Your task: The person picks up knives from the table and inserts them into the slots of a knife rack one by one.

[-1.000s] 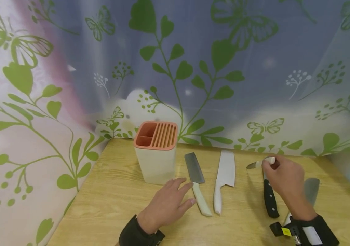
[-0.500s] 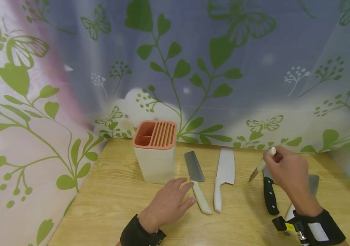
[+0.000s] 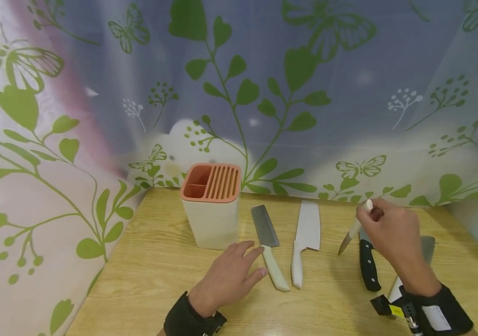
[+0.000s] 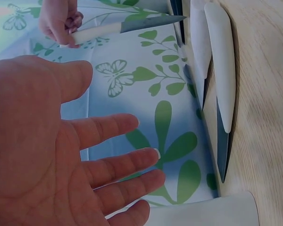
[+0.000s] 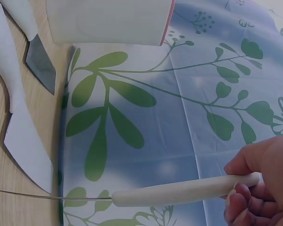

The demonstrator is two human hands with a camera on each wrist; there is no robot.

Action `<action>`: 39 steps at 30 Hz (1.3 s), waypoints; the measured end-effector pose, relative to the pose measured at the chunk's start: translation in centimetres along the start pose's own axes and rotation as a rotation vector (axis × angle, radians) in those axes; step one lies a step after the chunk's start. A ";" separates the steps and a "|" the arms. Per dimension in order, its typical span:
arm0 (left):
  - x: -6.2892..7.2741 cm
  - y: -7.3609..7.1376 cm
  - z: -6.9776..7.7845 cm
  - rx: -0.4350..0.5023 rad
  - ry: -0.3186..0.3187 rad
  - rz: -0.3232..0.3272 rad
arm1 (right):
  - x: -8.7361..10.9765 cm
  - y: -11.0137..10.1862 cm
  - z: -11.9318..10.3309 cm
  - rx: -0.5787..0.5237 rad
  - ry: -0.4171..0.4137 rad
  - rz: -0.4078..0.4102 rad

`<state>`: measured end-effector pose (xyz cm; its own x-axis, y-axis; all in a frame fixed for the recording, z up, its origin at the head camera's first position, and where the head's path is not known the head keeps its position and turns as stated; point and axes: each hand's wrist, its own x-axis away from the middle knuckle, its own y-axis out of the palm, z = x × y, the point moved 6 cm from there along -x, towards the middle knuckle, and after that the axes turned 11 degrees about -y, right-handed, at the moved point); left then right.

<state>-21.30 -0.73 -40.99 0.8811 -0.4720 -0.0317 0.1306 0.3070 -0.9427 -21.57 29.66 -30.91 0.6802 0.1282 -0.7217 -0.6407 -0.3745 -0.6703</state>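
A small paring knife with a pale handle (image 5: 170,192) hangs blade-down from my right hand (image 3: 396,231), pinched near the end of its handle. In the head view its tip is close to the table, left of a black-handled knife (image 3: 368,266). My left hand (image 3: 229,275) hovers palm-down with spread fingers, holding nothing, beside a cleaver with a cream handle (image 3: 276,270). To the right of that lies a white-bladed cleaver (image 3: 308,226). Behind my left hand stands a cream knife block (image 3: 211,224) with an orange slotted top.
Under my right forearm lies another knife (image 3: 428,247), its middle hidden by the wrist. A patterned curtain (image 3: 239,93) hangs right behind the wooden table (image 3: 138,261). Both wrists wear black straps.
My right hand has tilted the paring knife from nearly level to steeply blade-down. The left hand has stayed in place, and the view has shifted slightly.
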 end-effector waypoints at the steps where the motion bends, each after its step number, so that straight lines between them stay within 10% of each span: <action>1: 0.0 -0.1 0.1 -0.001 0.002 0.001 | 0.0 0.0 0.0 -0.002 -0.001 -0.004; 27: 0.1 -0.3 0.1 -0.008 0.015 0.013 | 1.1 1.9 0.7 -0.057 0.061 -0.106; 39: 0.1 -0.2 -0.1 0.005 0.011 0.016 | 2.3 4.3 2.7 -0.378 0.307 -0.396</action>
<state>-21.26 -0.90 -40.79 0.8778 -0.4764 -0.0504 0.1188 0.3184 -0.9405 -23.77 30.85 -35.93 0.9474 0.0746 -0.3112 -0.1875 -0.6586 -0.7287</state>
